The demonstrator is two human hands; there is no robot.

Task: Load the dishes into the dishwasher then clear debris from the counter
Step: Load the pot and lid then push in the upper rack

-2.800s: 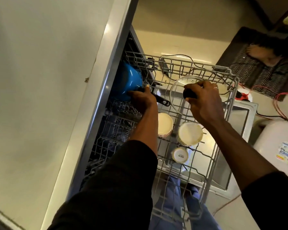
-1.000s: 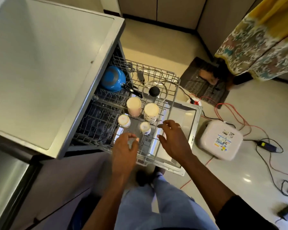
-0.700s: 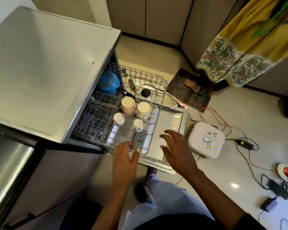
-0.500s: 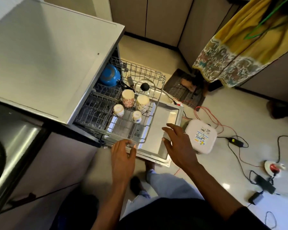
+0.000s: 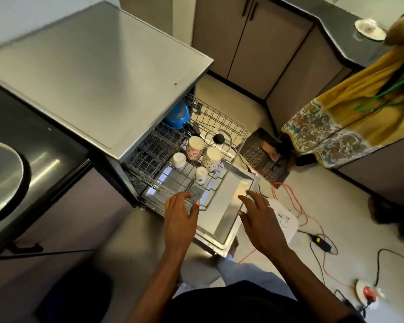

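Observation:
The dishwasher's wire rack [image 5: 226, 173] is pulled out over the lowered door [image 5: 229, 206]. In it stand a blue pan [image 5: 176, 116], a glass lid with a black knob [image 5: 218, 138] and several upturned cups [image 5: 194, 148]. My left hand [image 5: 181, 217] hovers at the rack's near rim, fingers loosely spread, holding nothing. My right hand [image 5: 260, 217] hangs open above the door's right edge, apart from it.
The steel dishwasher top [image 5: 98, 73] and a dark counter with a round sink [image 5: 0, 178] lie on the left. A white box [image 5: 287, 217], red and black cables [image 5: 294, 206] and chargers cover the floor on the right. A person in yellow cloth [image 5: 350, 108] stands by the cabinets.
I have straightened up from the rack. Both hands let go of the pan handle and lid knob and drew back to the rack's near end, now open.

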